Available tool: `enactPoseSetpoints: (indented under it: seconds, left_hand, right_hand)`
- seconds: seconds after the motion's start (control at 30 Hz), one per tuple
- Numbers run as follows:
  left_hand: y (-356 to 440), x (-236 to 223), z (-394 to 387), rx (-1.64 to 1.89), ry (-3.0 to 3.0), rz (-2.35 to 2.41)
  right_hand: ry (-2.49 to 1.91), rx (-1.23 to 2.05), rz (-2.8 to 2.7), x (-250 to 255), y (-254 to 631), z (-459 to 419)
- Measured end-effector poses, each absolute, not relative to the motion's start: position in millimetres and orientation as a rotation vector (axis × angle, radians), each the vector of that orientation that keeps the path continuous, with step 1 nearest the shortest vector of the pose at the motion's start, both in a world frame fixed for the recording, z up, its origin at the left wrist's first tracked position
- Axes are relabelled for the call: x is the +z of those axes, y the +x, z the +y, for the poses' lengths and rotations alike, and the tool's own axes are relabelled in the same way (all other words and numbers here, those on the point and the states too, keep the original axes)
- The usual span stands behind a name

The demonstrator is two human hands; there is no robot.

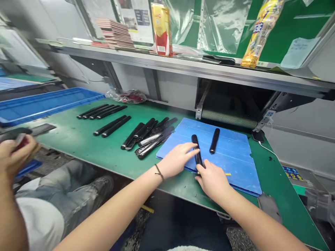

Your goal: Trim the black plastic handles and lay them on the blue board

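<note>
A long black bar-shaped part (197, 155) with rounded ends is in both my hands over the blue board (178, 139). My left hand (174, 161) reaches from the left, its fingertips pinched on the bar's middle. The lower end is gripped by my right hand (213, 178), whose fingers cover that end. Just to the right, a second black bar (215, 141) lies by itself on the board. Left of the board, a loose pile of black and silver-edged parts (150, 136) rests on the green table (104, 150); some look like open shells.
Black bars (112, 126) lie in rows farther left, near a blue tray (52, 104). At far left, a co-worker's hand (19, 153) holds a dark part. A shelf (183, 66) overhangs the table's back. A phone (258, 136) with a white cable lies right of the board.
</note>
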State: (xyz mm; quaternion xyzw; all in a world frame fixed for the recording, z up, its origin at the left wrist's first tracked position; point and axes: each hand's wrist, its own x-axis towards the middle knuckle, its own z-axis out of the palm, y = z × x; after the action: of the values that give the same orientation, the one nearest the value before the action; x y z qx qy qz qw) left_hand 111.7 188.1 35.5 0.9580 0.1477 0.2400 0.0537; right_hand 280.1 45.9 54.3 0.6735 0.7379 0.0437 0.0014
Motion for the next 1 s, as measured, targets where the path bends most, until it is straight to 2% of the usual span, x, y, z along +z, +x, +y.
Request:
enactPoseSetpoints:
  seconds: [0.17,0.3,0.43,0.63,0.77,0.83,0.93,1.0]
  left_hand:
    - [128.5,33.0,161.9,0.442,2.99,0.046]
    - [123.7,47.6,137.4,0.575,2.989,-0.033]
    - [102.7,70.1,100.3,0.7,2.982,0.018]
    - [59.1,85.5,57.9,0.645,2.779,0.113]
    - [40.4,81.0,35.3,0.672,2.583,0.229]
    - [35.9,77.7,19.3,0.72,2.55,0.467]
    - [32.3,71.8,-1.6,0.796,2.544,0.93]
    - [29.4,66.9,-5.0,0.848,2.419,1.111]
  right_hand:
    - [2.17,0.204,2.389,34.1,280.9,1.0]
    - [2.297,0.412,2.949,33.6,289.1,-32.1]
    - [2.241,0.548,3.292,59.7,282.7,-62.4]
    - [1.985,-0.244,3.508,98.3,259.7,-78.5]
    - [2.045,-0.516,3.5,96.1,244.0,-77.5]
    - [2.21,-0.336,3.443,89.5,235.1,-76.3]
    - [2.32,0.121,3.301,78.6,222.6,-73.6]
    - [2.27,0.175,3.306,71.5,217.1,-70.6]
